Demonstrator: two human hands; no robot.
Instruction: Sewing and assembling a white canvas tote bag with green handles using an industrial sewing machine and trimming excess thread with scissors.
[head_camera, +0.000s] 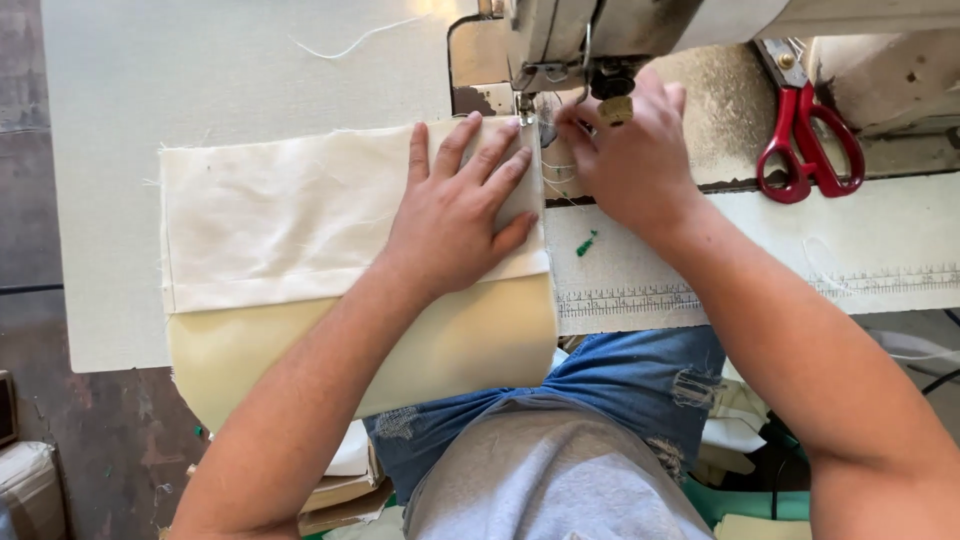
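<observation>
Grey shirt and torn blue jeans (640, 385) nearest us, both our arms reaching up to the sewing machine

Going left to right: cream cloth piece (290, 215) lies flat on the table (110, 150), its near part a yellower flap hanging over the edge; our left hand (455, 215) presses open-palmed on its right end, beside the needle; our right hand (630, 150) sits under the machine head (600, 30), fingers curled, though whether they pinch thread we cannot tell; red scissors (808, 140) rest far right. No finished seam shows, so sewing looks barely begun. Needle and presser foot mostly hidden
</observation>
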